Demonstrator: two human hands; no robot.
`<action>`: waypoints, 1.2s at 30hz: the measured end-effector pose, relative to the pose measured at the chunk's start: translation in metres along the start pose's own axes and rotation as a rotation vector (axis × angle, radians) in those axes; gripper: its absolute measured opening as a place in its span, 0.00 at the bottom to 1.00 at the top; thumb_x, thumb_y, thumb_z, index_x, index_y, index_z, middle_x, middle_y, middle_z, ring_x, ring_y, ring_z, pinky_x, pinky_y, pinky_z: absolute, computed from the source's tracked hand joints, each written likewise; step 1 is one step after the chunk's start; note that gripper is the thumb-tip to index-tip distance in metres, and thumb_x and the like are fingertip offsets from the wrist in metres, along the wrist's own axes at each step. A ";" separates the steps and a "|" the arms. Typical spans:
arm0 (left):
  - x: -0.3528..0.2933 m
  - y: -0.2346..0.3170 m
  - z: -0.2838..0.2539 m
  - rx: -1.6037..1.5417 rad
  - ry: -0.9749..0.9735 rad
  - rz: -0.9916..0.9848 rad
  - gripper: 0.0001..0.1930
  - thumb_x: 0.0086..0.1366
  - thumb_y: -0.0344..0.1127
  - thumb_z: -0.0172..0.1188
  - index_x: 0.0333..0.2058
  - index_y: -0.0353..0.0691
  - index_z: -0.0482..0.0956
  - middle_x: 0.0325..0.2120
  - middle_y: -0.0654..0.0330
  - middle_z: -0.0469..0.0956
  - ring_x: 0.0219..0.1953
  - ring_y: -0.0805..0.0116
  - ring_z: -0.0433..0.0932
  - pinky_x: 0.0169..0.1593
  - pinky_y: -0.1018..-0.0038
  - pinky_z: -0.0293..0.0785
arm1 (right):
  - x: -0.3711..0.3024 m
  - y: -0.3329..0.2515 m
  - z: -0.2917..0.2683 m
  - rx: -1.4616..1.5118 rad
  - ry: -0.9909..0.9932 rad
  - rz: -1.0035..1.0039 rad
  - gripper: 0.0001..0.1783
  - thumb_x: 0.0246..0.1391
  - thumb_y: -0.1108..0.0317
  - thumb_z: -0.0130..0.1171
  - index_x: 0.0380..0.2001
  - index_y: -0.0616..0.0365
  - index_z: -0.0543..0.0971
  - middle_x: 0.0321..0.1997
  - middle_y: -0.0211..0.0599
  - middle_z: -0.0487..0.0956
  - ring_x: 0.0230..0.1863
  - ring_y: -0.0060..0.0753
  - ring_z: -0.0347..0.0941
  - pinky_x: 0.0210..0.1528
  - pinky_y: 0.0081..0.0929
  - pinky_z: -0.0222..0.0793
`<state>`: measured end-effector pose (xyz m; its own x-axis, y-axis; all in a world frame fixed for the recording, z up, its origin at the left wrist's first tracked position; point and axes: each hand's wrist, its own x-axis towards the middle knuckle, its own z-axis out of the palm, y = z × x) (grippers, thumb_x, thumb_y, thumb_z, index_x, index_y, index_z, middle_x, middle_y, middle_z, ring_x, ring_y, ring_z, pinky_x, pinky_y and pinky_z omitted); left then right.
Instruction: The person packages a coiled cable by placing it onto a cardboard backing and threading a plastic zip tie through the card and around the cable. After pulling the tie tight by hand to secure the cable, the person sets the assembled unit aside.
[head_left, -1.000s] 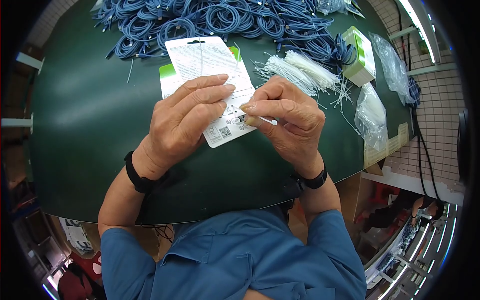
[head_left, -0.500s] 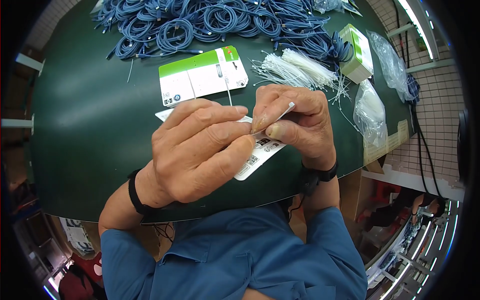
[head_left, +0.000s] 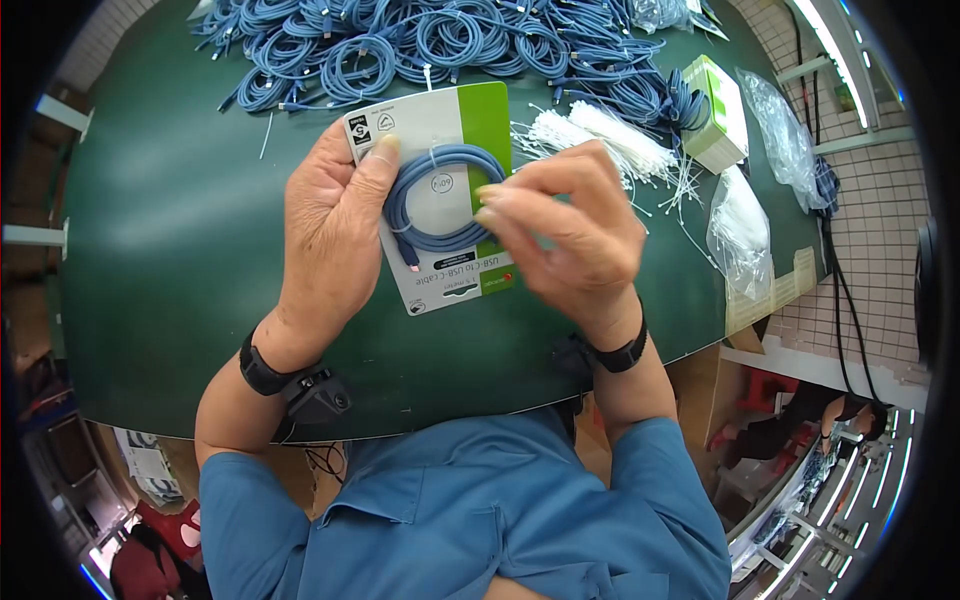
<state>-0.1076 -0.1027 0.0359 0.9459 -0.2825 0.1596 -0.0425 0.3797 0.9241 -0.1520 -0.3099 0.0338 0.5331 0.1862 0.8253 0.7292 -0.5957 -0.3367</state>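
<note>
My left hand (head_left: 335, 210) grips the left edge of a white and green packaging card (head_left: 425, 118), thumb on its front and fingers behind. The card is tilted, its print upside down to me. A coiled blue cable (head_left: 405, 195) lies against its front, with a pale cable tie across the coil's top and a connector end showing at lower left. At the coil's right side is my right hand (head_left: 580, 225), thumb and fingertips closed together; whatever they pinch is too small to make out. A white strip (head_left: 428, 76) sticks up past the card's top edge.
Many coiled blue cables (head_left: 455, 40) are heaped along the far side. Right of centre lie white cable ties (head_left: 610, 140), beside a stack of green and white cards (head_left: 715, 115). Clear plastic bags (head_left: 740, 225) rest at the right edge. Both wrists wear black straps.
The hands have moved apart from a pinch over a white tie. A card with its cable side toward me is now up in my left hand. The card on the table no longer shows.
</note>
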 end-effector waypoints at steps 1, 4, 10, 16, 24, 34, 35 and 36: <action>0.000 -0.002 -0.001 -0.042 0.001 -0.040 0.14 0.80 0.33 0.51 0.56 0.30 0.77 0.44 0.57 0.85 0.41 0.77 0.83 0.46 0.77 0.82 | 0.000 -0.002 0.004 -0.053 -0.061 -0.044 0.24 0.40 0.82 0.79 0.43 0.51 0.87 0.40 0.33 0.83 0.38 0.33 0.74 0.35 0.29 0.70; -0.002 -0.009 -0.002 -0.031 -0.020 -0.067 0.14 0.80 0.33 0.51 0.56 0.31 0.77 0.44 0.56 0.85 0.42 0.77 0.83 0.46 0.77 0.82 | -0.004 -0.001 0.011 -0.118 -0.058 -0.040 0.24 0.37 0.80 0.79 0.41 0.48 0.88 0.39 0.29 0.82 0.37 0.34 0.73 0.34 0.29 0.70; -0.007 -0.016 0.002 -0.063 -0.040 -0.108 0.14 0.80 0.32 0.50 0.57 0.31 0.76 0.44 0.56 0.85 0.43 0.77 0.83 0.47 0.77 0.82 | -0.003 -0.002 0.015 -0.178 -0.073 -0.084 0.24 0.32 0.78 0.79 0.38 0.45 0.89 0.38 0.25 0.82 0.37 0.33 0.72 0.35 0.29 0.70; -0.008 -0.019 -0.002 -0.056 -0.091 -0.145 0.15 0.79 0.32 0.52 0.58 0.31 0.75 0.46 0.57 0.84 0.44 0.76 0.82 0.48 0.77 0.81 | -0.005 -0.002 0.018 -0.137 -0.059 -0.070 0.24 0.31 0.78 0.78 0.37 0.45 0.89 0.37 0.25 0.82 0.37 0.33 0.72 0.35 0.29 0.70; -0.016 -0.012 0.003 0.007 -0.207 -0.040 0.18 0.75 0.29 0.60 0.60 0.30 0.74 0.50 0.56 0.83 0.50 0.73 0.82 0.54 0.74 0.80 | -0.008 0.003 0.013 -0.084 0.049 -0.047 0.22 0.38 0.80 0.80 0.38 0.46 0.87 0.39 0.27 0.83 0.37 0.32 0.74 0.36 0.28 0.71; -0.009 -0.016 -0.004 -0.115 -0.130 -0.158 0.20 0.73 0.29 0.63 0.60 0.30 0.75 0.49 0.54 0.84 0.49 0.72 0.83 0.55 0.72 0.81 | -0.004 0.002 0.017 -0.083 0.094 -0.081 0.18 0.39 0.78 0.81 0.34 0.50 0.85 0.39 0.27 0.84 0.35 0.32 0.76 0.34 0.28 0.71; -0.008 -0.016 -0.004 -0.144 -0.112 -0.172 0.19 0.73 0.29 0.64 0.59 0.30 0.75 0.49 0.54 0.84 0.49 0.72 0.83 0.55 0.72 0.81 | -0.004 -0.002 0.015 -0.094 0.076 -0.083 0.18 0.40 0.77 0.81 0.34 0.50 0.84 0.39 0.27 0.84 0.36 0.33 0.76 0.34 0.27 0.71; -0.007 -0.016 -0.005 -0.173 -0.093 -0.187 0.19 0.73 0.29 0.64 0.59 0.30 0.76 0.48 0.54 0.85 0.48 0.71 0.84 0.54 0.72 0.81 | -0.004 -0.007 0.013 -0.106 0.058 -0.086 0.18 0.40 0.76 0.81 0.34 0.50 0.84 0.39 0.27 0.85 0.36 0.33 0.76 0.33 0.27 0.72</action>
<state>-0.1120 -0.1024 0.0178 0.8984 -0.4382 0.0303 0.1930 0.4557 0.8690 -0.1531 -0.2962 0.0268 0.4424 0.1967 0.8750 0.7205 -0.6589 -0.2162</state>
